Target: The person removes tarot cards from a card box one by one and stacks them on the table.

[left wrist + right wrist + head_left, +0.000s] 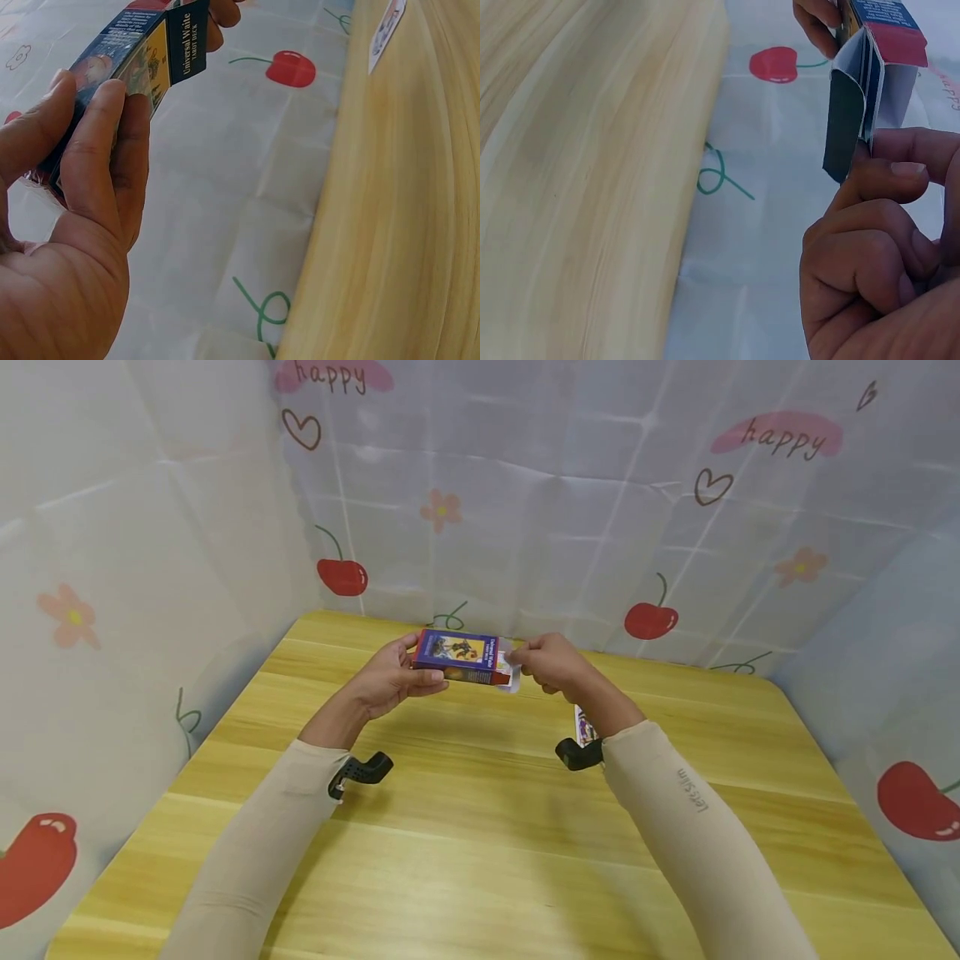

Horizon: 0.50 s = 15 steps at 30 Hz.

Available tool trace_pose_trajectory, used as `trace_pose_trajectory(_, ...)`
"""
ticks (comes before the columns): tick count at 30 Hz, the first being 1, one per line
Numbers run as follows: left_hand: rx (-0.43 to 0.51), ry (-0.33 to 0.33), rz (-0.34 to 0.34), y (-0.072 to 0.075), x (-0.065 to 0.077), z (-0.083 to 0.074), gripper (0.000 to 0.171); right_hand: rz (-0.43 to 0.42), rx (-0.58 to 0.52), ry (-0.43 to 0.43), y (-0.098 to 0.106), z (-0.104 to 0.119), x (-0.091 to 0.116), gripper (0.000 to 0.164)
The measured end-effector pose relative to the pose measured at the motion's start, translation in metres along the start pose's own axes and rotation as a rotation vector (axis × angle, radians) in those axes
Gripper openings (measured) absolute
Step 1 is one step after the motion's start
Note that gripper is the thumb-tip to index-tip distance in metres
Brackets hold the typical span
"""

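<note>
Gripping tarot box [456, 649] (opened at one end) with left hand [392, 680]; pinching card [503, 665] there with right hand [555, 662].

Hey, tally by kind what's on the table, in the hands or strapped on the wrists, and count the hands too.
Left hand and right hand: 2
Box: 1
Loose card: 1 seen
Black wrist pieces: 2
Total: 6, leaving out the contents, too hidden to count
</note>
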<state>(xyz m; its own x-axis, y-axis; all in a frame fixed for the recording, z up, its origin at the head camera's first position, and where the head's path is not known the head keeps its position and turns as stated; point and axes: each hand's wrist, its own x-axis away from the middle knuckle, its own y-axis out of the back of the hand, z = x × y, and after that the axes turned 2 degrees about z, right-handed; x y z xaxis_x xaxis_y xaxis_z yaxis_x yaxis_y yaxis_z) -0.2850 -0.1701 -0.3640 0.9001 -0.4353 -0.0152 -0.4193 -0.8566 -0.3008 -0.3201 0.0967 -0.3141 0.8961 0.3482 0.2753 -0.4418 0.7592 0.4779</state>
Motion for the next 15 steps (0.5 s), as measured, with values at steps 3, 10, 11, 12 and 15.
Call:
trace_pose_trajectory(3, 0.005, -0.002, 0.001, 0.0002, -0.0006, -0.0004, 0.07, 0.005, -0.007, -0.008, 0.0045, -0.0011, 0.0009, 0.034)
trace_pose_trajectory(10, 0.011, 0.007, -0.011, -0.0005, -0.0008, -0.0005, 0.071, 0.04, -0.036, -0.012, 0.0089, -0.0036, 0.0041, 0.044)
trace_pose_trajectory(11, 0.012, 0.009, -0.012, -0.0005, -0.0008, -0.0002, 0.072, 0.042, -0.039, -0.011, 0.0088, -0.0043, 0.004, 0.045)
trace_pose_trajectory(12, 0.013, 0.01, -0.013, -0.0004, -0.0008, 0.0, 0.072, 0.042, -0.041, -0.01, 0.0084, -0.0048, 0.0041, 0.045)
trace_pose_trajectory(15, 0.013, 0.01, -0.014, -0.0003, -0.0007, 0.0008, 0.073, 0.044, -0.033, 0.002, 0.0076, -0.0063, 0.0039, 0.046)
